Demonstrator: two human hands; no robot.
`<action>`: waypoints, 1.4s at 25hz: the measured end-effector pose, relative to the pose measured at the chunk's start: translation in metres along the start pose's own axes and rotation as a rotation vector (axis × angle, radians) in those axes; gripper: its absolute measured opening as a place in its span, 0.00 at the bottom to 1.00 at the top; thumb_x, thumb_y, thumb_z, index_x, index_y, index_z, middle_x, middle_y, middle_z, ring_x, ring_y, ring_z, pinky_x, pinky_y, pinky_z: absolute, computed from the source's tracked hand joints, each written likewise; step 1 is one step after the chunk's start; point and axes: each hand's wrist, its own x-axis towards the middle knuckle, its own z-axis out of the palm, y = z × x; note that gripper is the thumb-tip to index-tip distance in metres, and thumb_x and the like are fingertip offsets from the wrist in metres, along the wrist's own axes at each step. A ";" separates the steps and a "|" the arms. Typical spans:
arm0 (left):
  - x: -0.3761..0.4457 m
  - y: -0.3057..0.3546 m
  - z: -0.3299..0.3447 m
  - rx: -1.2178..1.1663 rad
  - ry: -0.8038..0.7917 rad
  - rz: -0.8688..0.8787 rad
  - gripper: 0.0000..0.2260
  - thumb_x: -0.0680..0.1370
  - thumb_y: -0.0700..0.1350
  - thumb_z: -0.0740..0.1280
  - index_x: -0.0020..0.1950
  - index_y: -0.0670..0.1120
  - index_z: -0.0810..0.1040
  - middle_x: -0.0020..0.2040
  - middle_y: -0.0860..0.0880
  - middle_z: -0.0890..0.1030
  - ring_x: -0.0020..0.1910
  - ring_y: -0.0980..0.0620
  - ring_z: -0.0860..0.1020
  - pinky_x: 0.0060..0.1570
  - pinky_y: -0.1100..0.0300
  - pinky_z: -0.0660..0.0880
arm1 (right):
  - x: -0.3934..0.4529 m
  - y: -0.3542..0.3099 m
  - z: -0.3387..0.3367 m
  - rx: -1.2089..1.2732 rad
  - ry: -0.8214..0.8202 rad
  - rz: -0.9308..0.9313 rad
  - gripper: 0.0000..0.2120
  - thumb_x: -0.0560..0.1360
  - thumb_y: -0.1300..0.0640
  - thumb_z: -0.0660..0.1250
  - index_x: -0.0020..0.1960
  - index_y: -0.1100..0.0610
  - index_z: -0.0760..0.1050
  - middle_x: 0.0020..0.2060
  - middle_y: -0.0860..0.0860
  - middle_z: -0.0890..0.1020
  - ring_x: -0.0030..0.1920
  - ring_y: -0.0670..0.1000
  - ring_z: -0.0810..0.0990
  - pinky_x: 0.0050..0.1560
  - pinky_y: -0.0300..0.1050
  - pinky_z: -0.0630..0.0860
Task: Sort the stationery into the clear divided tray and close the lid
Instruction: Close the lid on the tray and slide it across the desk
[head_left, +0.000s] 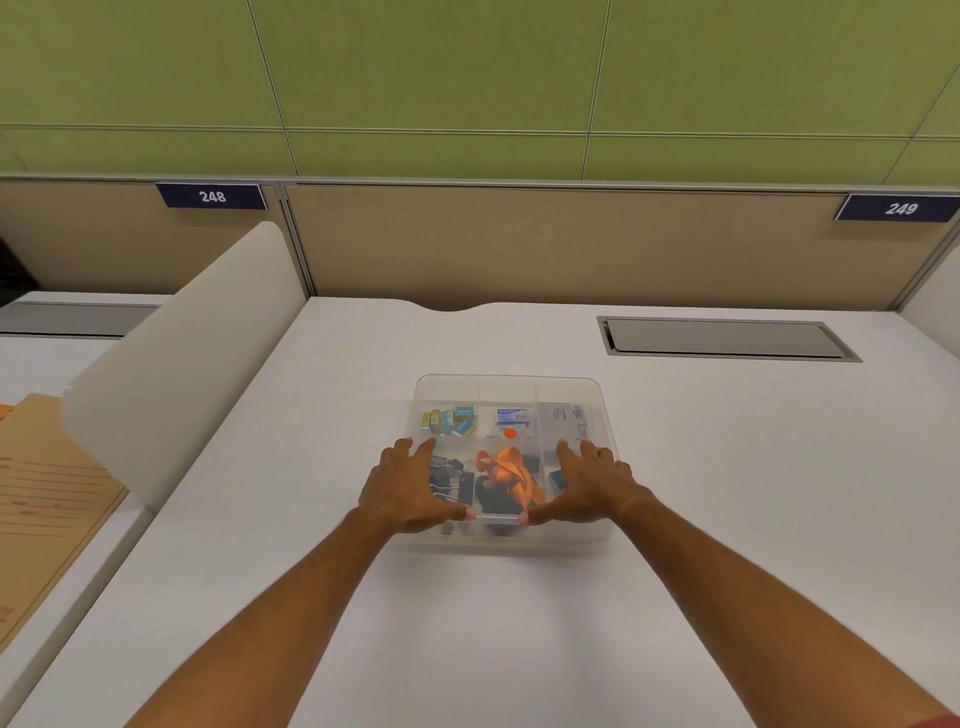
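The clear divided tray (506, 387) sits in the middle of the white desk with its clear lid on top. Inside I see small green and blue boxes (450, 420) at the far left, a blue and white packet (511, 419), a grey packet (566, 420), black binder clips (445, 475) and orange-handled scissors (511, 475). My left hand (410, 486) lies flat on the lid's near left part, fingers spread and pointing away from me. My right hand (587, 486) lies flat on the near right part. Both thumbs reach the lid's near edge.
A white curved divider panel (182, 358) stands at the left of the desk, with a brown paper folder (47, 499) beyond it on the neighbouring desk. A grey cable hatch (727, 338) is set into the desk at the far right. A beige partition wall runs behind.
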 end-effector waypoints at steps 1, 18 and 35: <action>0.002 -0.004 -0.001 -0.005 0.010 0.012 0.49 0.62 0.73 0.67 0.77 0.52 0.55 0.76 0.47 0.61 0.73 0.44 0.62 0.68 0.45 0.66 | 0.001 0.001 -0.003 0.001 0.015 0.003 0.53 0.61 0.25 0.67 0.75 0.51 0.51 0.76 0.55 0.57 0.73 0.60 0.60 0.69 0.63 0.62; 0.050 -0.026 -0.013 0.135 0.160 0.125 0.39 0.66 0.74 0.52 0.71 0.54 0.65 0.64 0.50 0.75 0.60 0.51 0.73 0.62 0.51 0.70 | 0.034 0.015 -0.020 -0.034 0.224 0.226 0.45 0.66 0.24 0.57 0.71 0.55 0.60 0.63 0.57 0.73 0.62 0.57 0.74 0.60 0.56 0.74; 0.151 0.019 -0.020 0.192 -0.104 0.247 0.50 0.63 0.73 0.53 0.79 0.49 0.45 0.80 0.48 0.46 0.79 0.45 0.46 0.75 0.45 0.48 | 0.143 -0.026 -0.036 -0.069 0.105 -0.178 0.50 0.67 0.25 0.54 0.78 0.53 0.43 0.78 0.54 0.45 0.78 0.58 0.46 0.76 0.60 0.48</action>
